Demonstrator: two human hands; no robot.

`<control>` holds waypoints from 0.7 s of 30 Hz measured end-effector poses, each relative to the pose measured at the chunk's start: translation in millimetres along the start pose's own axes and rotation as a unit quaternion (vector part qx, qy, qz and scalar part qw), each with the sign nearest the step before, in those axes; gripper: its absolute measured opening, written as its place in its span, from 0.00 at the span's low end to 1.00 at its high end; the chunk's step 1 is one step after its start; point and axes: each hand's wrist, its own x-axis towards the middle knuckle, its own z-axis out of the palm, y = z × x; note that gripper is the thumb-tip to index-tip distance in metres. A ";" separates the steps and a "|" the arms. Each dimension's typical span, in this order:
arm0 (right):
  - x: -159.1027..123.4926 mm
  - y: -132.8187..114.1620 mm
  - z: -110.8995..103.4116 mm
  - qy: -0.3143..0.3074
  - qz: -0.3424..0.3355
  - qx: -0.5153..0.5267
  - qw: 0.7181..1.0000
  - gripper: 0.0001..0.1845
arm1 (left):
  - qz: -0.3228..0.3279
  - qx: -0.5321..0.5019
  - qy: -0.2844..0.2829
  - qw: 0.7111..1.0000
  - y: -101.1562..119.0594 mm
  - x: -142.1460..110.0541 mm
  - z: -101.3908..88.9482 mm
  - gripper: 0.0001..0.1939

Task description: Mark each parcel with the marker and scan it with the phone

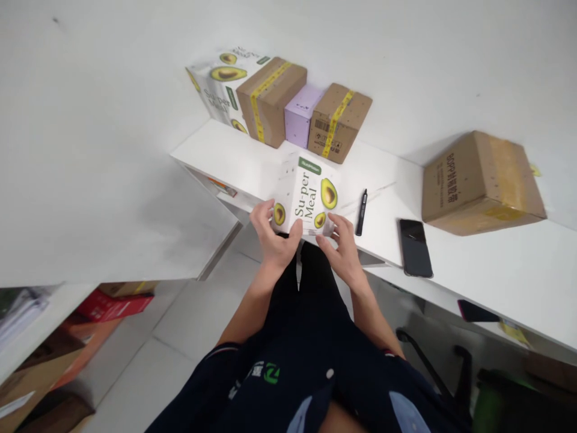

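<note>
A white avocado-print carton [311, 192] marked "Su-per Meal" is at the front edge of the white desk, between my hands. My left hand [274, 237] grips its lower left corner, fingers along the left side and thumb on the near face. At the lower right edge, the curled fingers of my right hand [343, 246] hold the carton from the other side. Just right of it lies a black marker [362, 212]. What is under the carton is hidden.
Along the wall stand a larger avocado-print carton [220, 90], a taped brown box [273, 99], a lilac box [298, 120] and another brown box [338, 123]. A phone [415, 246] and a big cardboard box [480, 183] are to the right on the desk [509, 264].
</note>
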 end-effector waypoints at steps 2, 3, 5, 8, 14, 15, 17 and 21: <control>0.9 1.0 6.5 -0.022 0.009 0.077 0.997 0.36 | 0.092 0.035 0.051 0.994 7.1 8.4 -2.0 0.34; 1.3 1.6 9.9 -0.034 0.018 0.100 0.994 0.37 | 0.126 0.047 0.067 0.989 9.8 11.7 -1.5 0.34; 1.8 2.4 15.0 -0.049 0.039 0.114 0.992 0.38 | 0.167 0.067 0.069 0.981 13.7 15.7 1.8 0.31; 1.0 1.1 15.8 -0.026 0.039 0.103 0.994 0.37 | 0.196 0.084 0.050 0.976 17.3 15.4 8.9 0.24; 2.9 -13.7 -3.7 0.035 -0.057 -0.004 0.998 0.35 | 0.195 0.113 -0.004 0.974 31.1 8.1 18.7 0.26; 4.6 -17.1 -7.5 0.035 -0.070 -0.042 0.996 0.35 | 0.184 0.119 -0.021 0.975 33.5 7.0 19.5 0.28; 8.7 -23.5 -13.8 0.025 -0.083 -0.117 0.989 0.34 | 0.163 0.133 -0.059 0.976 37.1 5.3 20.2 0.29; 16.6 -33.7 -20.4 0.003 -0.078 -0.209 0.975 0.32 | 0.151 0.154 -0.100 0.971 37.5 4.7 19.3 0.27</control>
